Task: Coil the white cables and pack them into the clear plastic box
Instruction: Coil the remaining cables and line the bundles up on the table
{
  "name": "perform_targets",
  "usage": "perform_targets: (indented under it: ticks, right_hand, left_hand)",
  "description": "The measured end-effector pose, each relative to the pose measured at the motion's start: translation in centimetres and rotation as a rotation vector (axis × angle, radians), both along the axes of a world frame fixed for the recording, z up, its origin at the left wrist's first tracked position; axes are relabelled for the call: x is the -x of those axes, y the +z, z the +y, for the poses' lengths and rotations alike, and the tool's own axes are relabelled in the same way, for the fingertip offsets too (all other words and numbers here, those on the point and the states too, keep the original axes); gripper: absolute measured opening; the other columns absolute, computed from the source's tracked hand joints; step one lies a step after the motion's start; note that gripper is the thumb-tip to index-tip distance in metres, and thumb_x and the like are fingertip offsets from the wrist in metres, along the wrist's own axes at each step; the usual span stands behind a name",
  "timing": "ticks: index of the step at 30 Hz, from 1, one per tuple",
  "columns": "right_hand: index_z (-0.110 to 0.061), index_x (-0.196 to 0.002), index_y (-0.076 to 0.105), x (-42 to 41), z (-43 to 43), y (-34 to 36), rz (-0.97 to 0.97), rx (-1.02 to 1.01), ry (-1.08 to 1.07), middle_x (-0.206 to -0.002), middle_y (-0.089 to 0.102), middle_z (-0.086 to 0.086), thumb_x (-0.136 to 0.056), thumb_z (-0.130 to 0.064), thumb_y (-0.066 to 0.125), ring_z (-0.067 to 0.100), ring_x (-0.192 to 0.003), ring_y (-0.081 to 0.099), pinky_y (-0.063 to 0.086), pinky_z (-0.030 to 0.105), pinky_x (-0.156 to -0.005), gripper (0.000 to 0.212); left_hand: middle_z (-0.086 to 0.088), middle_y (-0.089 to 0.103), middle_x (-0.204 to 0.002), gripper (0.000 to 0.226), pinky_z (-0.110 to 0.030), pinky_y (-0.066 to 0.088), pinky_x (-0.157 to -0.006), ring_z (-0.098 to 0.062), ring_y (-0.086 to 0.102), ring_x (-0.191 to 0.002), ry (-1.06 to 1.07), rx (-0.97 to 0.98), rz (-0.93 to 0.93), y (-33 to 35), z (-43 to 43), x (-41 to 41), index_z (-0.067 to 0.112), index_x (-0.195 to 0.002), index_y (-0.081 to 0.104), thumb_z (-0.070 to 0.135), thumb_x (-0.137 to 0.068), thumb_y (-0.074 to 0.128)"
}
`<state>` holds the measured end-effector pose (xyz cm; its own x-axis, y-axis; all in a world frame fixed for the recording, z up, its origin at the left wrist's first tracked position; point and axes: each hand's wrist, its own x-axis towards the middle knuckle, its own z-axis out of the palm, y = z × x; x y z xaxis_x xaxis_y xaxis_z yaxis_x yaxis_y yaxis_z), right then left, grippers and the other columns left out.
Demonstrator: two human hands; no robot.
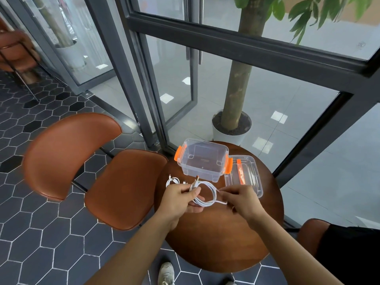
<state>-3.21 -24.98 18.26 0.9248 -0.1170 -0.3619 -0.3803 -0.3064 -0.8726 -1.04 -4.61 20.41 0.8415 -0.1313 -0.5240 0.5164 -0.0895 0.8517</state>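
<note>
- The left hand (181,197) clenches the coiled white cable (205,192) near the clear box (202,159), so loops stay together.
- The right hand (238,199) pinches the loose end for winding.

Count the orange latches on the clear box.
2. One orange latch is on the left end of the clear plastic box; the other is on its right end, next to the lid lying on the table.

white cable (207,194), orange box latches (178,154)
</note>
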Motion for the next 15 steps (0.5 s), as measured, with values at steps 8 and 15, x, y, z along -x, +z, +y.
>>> perform_targets:
  ticks: [8, 15]
  right_hand:
    - [-0.013, -0.093, 0.083, 0.2, 0.9, 0.9, -0.021, -0.289, 0.17, -0.065, 0.063, 0.012, -0.092, -0.004, 0.069, 0.013, -0.049, 0.038, 0.033, 0.027, -0.045, 0.017]
    - [-0.014, -0.101, 0.07, 0.3, 1.9, 0.5, -0.059, -0.204, 0.07, -0.089, 0.075, 0.009, -0.101, -0.012, 0.055, 0.027, -0.074, 0.071, 0.061, 0.042, -0.065, 0.014]
  left_hand:
    - [-0.013, 0.078, -0.09, 0.016, -0.039, 0.064, -0.069, -0.026, 0.077, -0.077, -0.115, -0.027, 0.029, 0.2, -0.1, -0.3, 0.007, -0.107, 0.077, 0.012, -0.095, 0.066]
    - [-0.02, 0.075, -0.087, 0.014, -0.046, 0.065, -0.068, -0.033, 0.076, -0.075, -0.119, -0.194, 0.006, -0.3, 0.0, -0.3, 0.004, -0.099, 0.077, 0.006, -0.095, 0.064]
